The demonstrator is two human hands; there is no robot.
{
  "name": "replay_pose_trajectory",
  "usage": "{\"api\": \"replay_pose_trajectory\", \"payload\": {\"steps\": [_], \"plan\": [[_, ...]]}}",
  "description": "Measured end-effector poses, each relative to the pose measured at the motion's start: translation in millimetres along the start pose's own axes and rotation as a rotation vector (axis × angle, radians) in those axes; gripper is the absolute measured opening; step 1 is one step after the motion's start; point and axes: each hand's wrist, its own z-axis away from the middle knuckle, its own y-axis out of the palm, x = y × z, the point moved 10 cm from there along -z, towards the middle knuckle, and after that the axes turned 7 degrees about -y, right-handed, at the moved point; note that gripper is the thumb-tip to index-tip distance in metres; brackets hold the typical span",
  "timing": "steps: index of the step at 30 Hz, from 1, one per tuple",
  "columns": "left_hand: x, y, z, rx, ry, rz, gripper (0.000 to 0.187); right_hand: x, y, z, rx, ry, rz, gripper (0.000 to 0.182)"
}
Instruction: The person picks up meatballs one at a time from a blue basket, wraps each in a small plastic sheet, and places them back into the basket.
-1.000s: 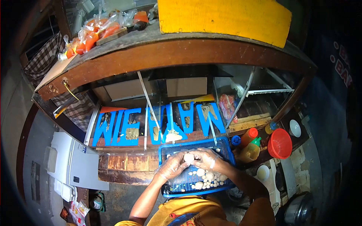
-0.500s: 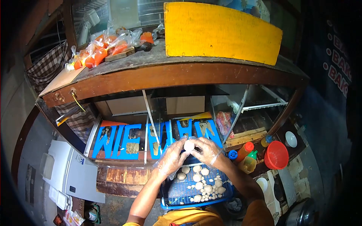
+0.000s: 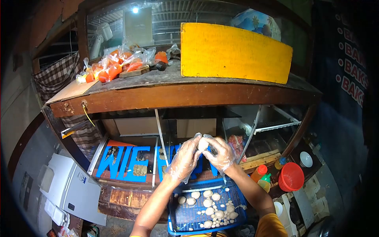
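Observation:
Both hands wear thin clear plastic gloves and meet above the far edge of a blue plastic basket (image 3: 184, 216). A pale, round meatball (image 3: 203, 144) is held between their fingertips. My left hand (image 3: 183, 160) grips it from the left, fingers bent and pressed together. From the other side my right hand (image 3: 218, 155) closes on it with thumb and fingers. Below, the basket holds several more pale meatballs (image 3: 208, 202) of mixed sizes, large and small, mostly in its middle and right part.
A wooden stall cart with a yellow board (image 3: 237, 53) and tied plastic bags (image 3: 112, 69) on its top stands ahead. At right are a red bucket (image 3: 291, 176), an orange bottle (image 3: 259, 173) and a white bowl (image 3: 306, 159). A white cabinet (image 3: 63, 173) stands left.
The view has tilted upward, so the cart and basket appear lower. Both hands have risen away from the basket, still holding the meatball, and more of the basket's far side shows.

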Motion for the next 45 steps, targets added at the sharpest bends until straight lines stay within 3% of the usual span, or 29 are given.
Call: {"api": "replay_pose_trajectory", "payload": {"steps": [13,17,23,28,36,39,41,45], "plan": [[-4,-20,-37,-0.308,0.227,-0.186,0.054,3,2,-34,-0.292,-0.251,0.153,0.047],[13,-16,-40,-0.384,0.279,-0.2,0.067,-5,18,-36,-0.32,-0.303,0.239,0.05],[34,-13,-47,-0.503,0.281,-0.221,0.065,-18,41,-42,-0.489,-0.344,0.288,0.047],[57,-8,-59,-0.523,0.236,-0.256,0.051,-35,62,-51,-0.504,-0.319,0.31,0.033],[74,2,-63,-0.508,0.24,-0.246,0.047,-54,84,-52,-0.469,-0.263,0.307,0.028],[76,3,-65,-0.478,0.231,-0.197,0.046,-61,89,-54,-0.405,-0.217,0.36,0.037],[72,3,-64,-0.467,0.248,-0.198,0.044,-64,89,-53,-0.389,-0.18,0.357,0.026],[69,0,-61,-0.488,0.253,-0.184,0.043,-62,86,-53,-0.363,-0.177,0.36,0.027]]}}
